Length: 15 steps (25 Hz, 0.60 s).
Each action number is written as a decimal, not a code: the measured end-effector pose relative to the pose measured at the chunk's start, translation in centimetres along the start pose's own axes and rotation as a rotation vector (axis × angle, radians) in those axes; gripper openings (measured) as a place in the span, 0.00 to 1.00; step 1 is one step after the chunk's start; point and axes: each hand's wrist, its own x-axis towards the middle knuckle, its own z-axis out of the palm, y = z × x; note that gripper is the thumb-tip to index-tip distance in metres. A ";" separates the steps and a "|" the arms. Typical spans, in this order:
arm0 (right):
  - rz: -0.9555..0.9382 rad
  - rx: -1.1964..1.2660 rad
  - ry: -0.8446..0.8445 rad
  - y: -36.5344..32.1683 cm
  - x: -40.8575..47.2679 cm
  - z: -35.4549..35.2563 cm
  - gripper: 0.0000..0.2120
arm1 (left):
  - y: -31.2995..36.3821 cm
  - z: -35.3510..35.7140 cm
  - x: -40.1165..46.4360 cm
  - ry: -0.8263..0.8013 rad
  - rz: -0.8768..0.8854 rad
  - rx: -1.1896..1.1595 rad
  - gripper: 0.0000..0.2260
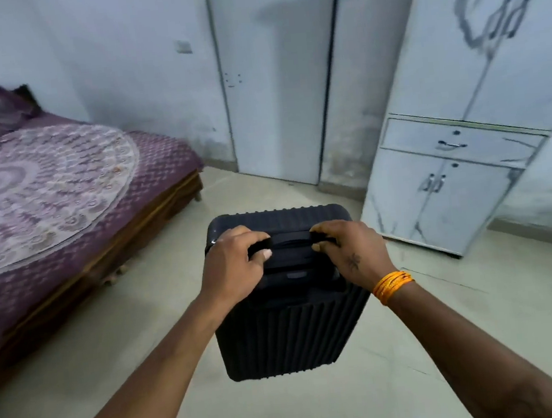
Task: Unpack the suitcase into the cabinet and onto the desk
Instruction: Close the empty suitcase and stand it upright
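Note:
A dark ribbed hard-shell suitcase stands upright on the floor in the middle of the view, closed. My left hand grips the left end of its black top handle. At the handle's right end, my right hand is closed around it; orange threads circle that wrist. The white marble-patterned cabinet stands to the right behind the suitcase, with its doors and drawer shut. No desk is in view.
A bed with a purple patterned cover fills the left side, its wooden frame near the suitcase. A white door is in the back wall. Pale tiled floor surrounds the suitcase.

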 end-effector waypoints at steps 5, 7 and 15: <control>0.228 -0.095 0.117 17.1 -6.1 -9.5 0.14 | 15.6 14.7 4.1 -0.169 0.133 -0.105 0.12; 0.297 -0.100 0.133 23.7 -8.1 -13.0 0.15 | 21.6 20.2 5.7 -0.228 0.158 -0.140 0.12; 0.608 -0.105 0.214 47.0 -16.0 -23.9 0.15 | 42.8 41.3 9.1 -0.482 0.326 -0.258 0.12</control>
